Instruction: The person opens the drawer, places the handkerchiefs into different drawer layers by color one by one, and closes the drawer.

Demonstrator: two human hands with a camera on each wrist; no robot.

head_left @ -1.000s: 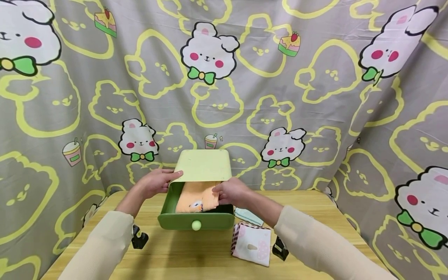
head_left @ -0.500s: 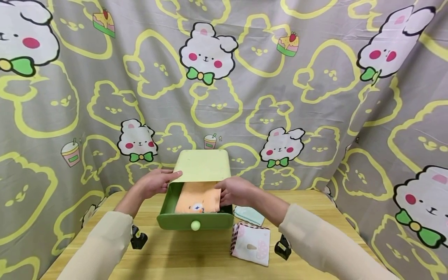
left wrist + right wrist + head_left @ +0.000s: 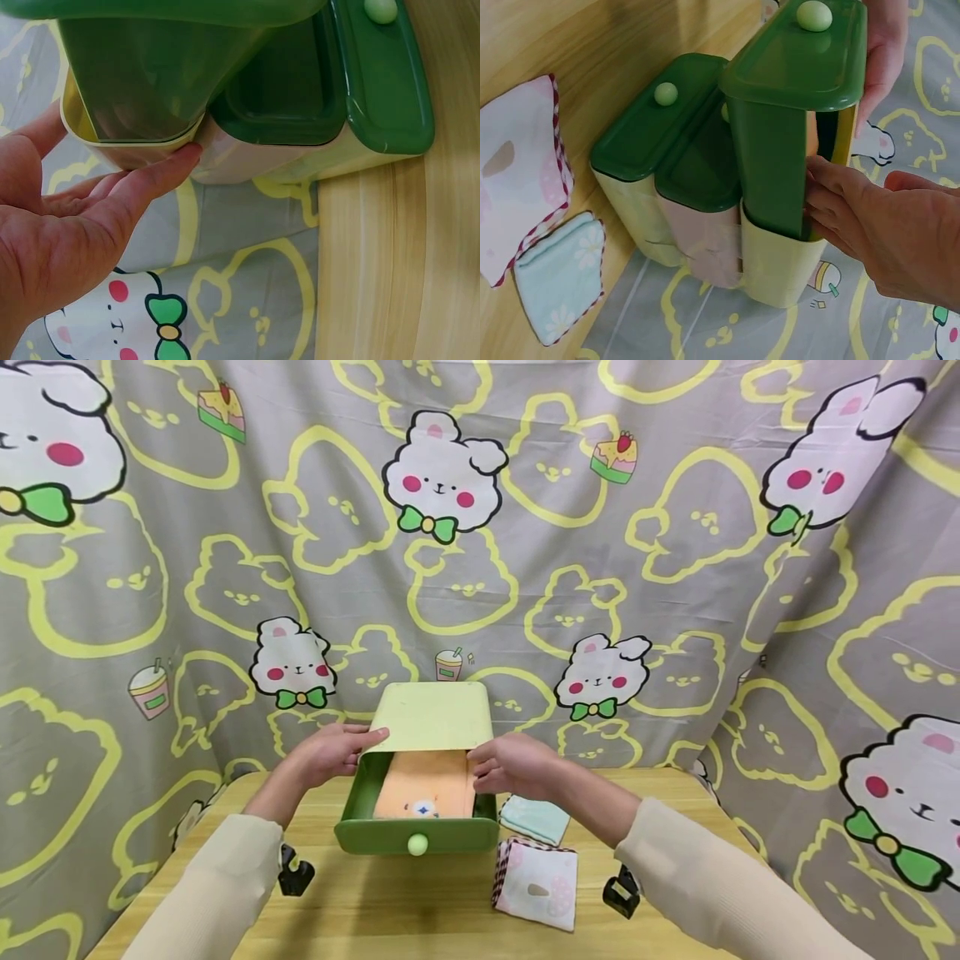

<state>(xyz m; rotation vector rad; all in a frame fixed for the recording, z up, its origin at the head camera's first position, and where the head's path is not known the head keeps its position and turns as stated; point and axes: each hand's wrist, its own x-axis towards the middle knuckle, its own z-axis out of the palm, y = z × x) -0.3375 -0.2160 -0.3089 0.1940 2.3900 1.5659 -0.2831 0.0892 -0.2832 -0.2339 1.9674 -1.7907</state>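
A green drawer (image 3: 417, 837) with a round pale knob stands pulled out of the pale yellow top casing (image 3: 432, 717). Folded inside lies an orange towel (image 3: 424, 785) with a small animal face on it. My left hand (image 3: 330, 755) rests against the casing's front left corner, one digit on top and others along the side, as the left wrist view (image 3: 82, 217) also shows. My right hand (image 3: 519, 767) is at the drawer's right wall, fingertips over its edge beside the towel. In the right wrist view those fingers (image 3: 836, 199) reach into the drawer, tips partly hidden.
Below the open drawer are two shut drawers with green fronts (image 3: 649, 139), one in a pink casing (image 3: 705, 244). Right of the unit, a mint towel (image 3: 536, 820) and a white and pink folded towel (image 3: 537, 885) lie on the wooden table (image 3: 420, 910). A patterned curtain (image 3: 525, 568) hangs behind.
My right hand has let go of the orange towel's right edge and shifted right towards the drawer wall. The towel now lies flatter and straighter. My left hand stays in place.
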